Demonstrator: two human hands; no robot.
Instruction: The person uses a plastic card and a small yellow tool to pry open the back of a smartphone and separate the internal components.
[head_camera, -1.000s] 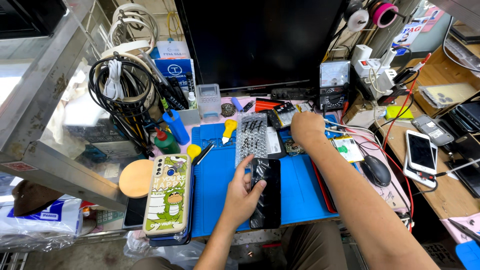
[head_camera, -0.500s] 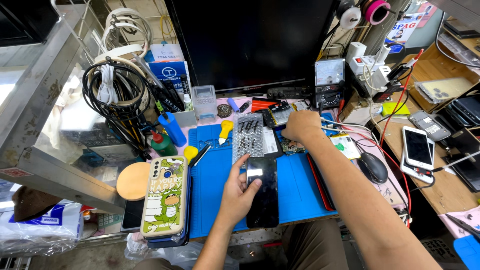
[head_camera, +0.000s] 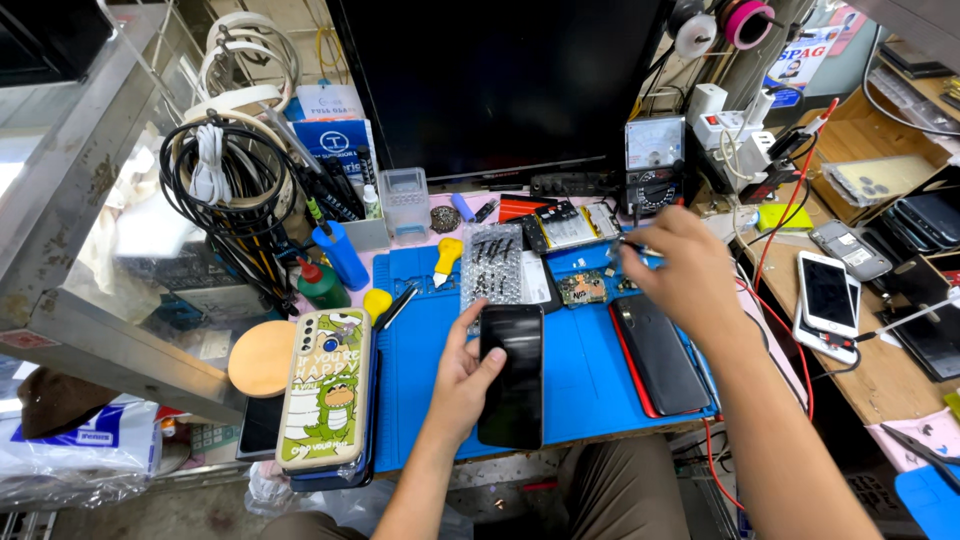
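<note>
My left hand (head_camera: 460, 382) holds a black phone (head_camera: 512, 388) by its left edge, dark glass up, over the blue work mat (head_camera: 590, 385). Further back on the right, my right hand (head_camera: 682, 272) hovers above the mat with its fingers pinched on a thin metal tool (head_camera: 628, 246), apparently tweezers. A small green circuit board (head_camera: 582, 288) lies just left of that hand. Below it, a second black phone with a red edge (head_camera: 655, 355) lies on the mat.
A cartoon-crocodile phone case (head_camera: 325, 395) and a round wooden disc (head_camera: 262, 358) sit at the left. A clear bag of small parts (head_camera: 495, 265), a yellow pry tool (head_camera: 445, 258), a meter (head_camera: 653, 150) and a dark monitor (head_camera: 500, 80) stand behind. A white phone (head_camera: 828, 292) lies at the right.
My left hand has turned the black phone so its dark glass faces up. My right hand has drawn back from the rear of the mat toward the right.
</note>
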